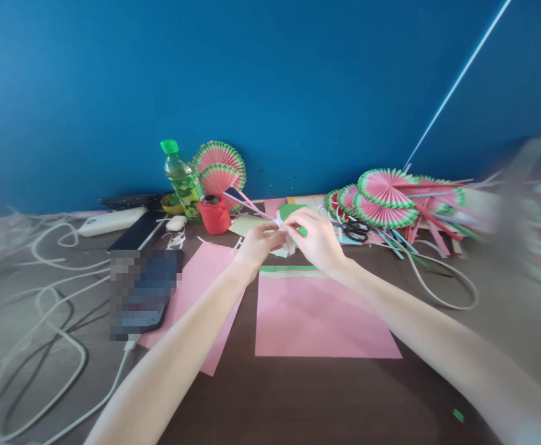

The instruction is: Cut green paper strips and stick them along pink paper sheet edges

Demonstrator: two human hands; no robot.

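My left hand [257,244] and my right hand [314,238] meet above the brown table [298,402], both pinching a small white strip of paper or tape [285,235] between their fingertips. A green paper piece [293,213] lies just behind the hands. Below them a pink paper sheet [319,318] with a green strip [289,269] along its far edge lies flat. A second pink sheet [200,290] lies to the left, partly under my left forearm.
A phone [143,293] on a white cable [42,346] lies at left. Against the blue wall stand a green-capped bottle [181,179], a red thread spool [214,214] and pink-green paper fans [219,167]. More fans [391,198], scissors [356,230] and coloured strips lie at right.
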